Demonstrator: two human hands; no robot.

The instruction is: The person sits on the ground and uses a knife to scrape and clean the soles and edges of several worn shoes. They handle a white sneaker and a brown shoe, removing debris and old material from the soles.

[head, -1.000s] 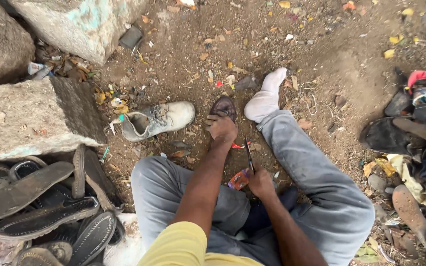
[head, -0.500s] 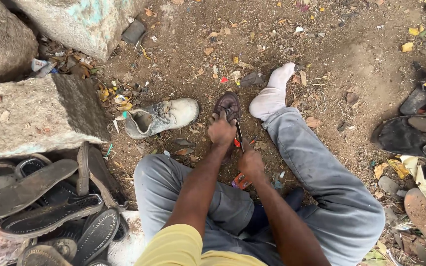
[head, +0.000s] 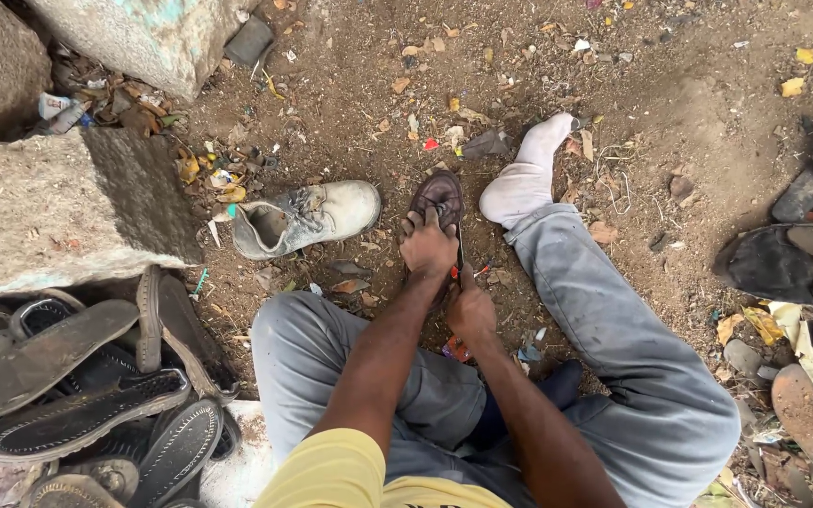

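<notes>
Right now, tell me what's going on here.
A person sits on bare dirt ground with legs spread. The left hand presses down on a dark brown shoe lying between the legs, and the right hand holds a thin dark tool against the shoe's side. A pale grey shoe lies on its side just to the left, untouched. Worn sandals are piled by the stone blocks at the left.

Both arms reach forward between the knees, left hand (head: pixel 428 246) clenched, right hand (head: pixel 471 310) fisted just behind.
</notes>
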